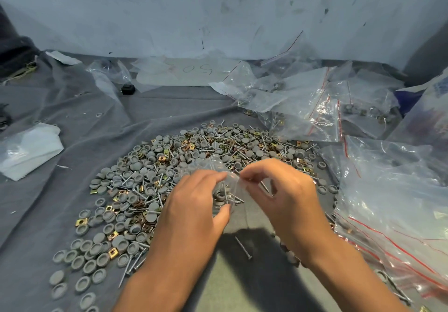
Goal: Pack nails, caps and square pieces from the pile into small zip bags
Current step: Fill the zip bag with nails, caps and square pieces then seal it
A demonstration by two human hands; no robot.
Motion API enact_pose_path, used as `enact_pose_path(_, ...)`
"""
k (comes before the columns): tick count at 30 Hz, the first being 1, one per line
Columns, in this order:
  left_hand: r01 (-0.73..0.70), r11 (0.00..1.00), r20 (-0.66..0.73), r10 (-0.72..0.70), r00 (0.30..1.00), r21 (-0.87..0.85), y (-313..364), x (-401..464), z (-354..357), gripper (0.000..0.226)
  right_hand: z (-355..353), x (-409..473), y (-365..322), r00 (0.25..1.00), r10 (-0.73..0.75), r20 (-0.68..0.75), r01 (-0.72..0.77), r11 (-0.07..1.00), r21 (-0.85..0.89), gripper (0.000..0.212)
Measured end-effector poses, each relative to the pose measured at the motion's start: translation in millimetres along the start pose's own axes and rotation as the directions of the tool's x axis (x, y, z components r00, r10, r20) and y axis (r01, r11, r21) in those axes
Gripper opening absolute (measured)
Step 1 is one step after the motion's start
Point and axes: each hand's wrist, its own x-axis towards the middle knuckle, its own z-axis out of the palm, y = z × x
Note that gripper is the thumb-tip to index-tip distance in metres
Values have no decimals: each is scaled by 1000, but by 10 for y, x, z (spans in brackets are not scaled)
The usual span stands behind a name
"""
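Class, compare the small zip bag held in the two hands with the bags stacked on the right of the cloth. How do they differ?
1. The small zip bag is gripped by the left hand and right hand above the pile; the stacked bags lie on the cloth.
2. The held bag looks much smaller than the stacked bags.
3. It hangs crumpled; they lie fairly flat.

Both are clear plastic, and both hold hardware.

Left hand (194, 205), right hand (283, 195): bare, no gloves; forearms uncovered, sleeveless within view.
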Motion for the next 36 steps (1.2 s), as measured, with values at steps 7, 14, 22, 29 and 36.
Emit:
enact_pose_path(7, 16, 1000, -41, -16, 999, -11, 23, -19, -21, 59, -24, -65, 361, 756, 534, 378, -322, 807, -495, 41)
enact_pose_path(14, 7, 1000, -25, -8, 1000, -20, 14, -13, -33, 58, 87, -89, 298, 808, 484, 336, -302, 830, -469, 10)
enact_pose_path(22, 19, 1000, -5, -19, 1000, -20, 17, -19, -48, 59, -160, -67, 372, 796, 450, 404, -234, 845, -482, 12)
enact_pose_path(29, 9, 1000, -1, -9, 1000, -5, 20, -14, -22, 59, -210, -106, 313, 785, 406, 467, -112, 836, -538, 15)
enact_pose_path(36, 8, 1000, -2, -8, 1000, 4, 19, -18, -9, 60, -208, -104, 304, 745, 355, 565, -15, 856, -517, 16)
